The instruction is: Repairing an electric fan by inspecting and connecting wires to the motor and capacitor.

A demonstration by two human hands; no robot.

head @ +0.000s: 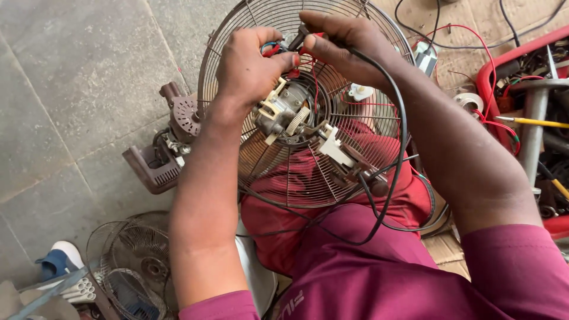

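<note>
One fan grille (296, 172), resting on the person's lap, with one motor (281, 112) at its centre. Two more grilles (127, 261) on the floor. One brown housing (157, 166) beside. Left hand (252, 62) pinches red wires (271, 48) above the motor; right hand (344, 44) grips a black cable (397, 124), knuckles arched, fingertips meeting the left's.

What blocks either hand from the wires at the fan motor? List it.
Nothing visible does. The left hand and right hand already pinch the red wires above the motor, on the near side of the wire fan guard. A black cable hangs beside the right wrist.
</note>
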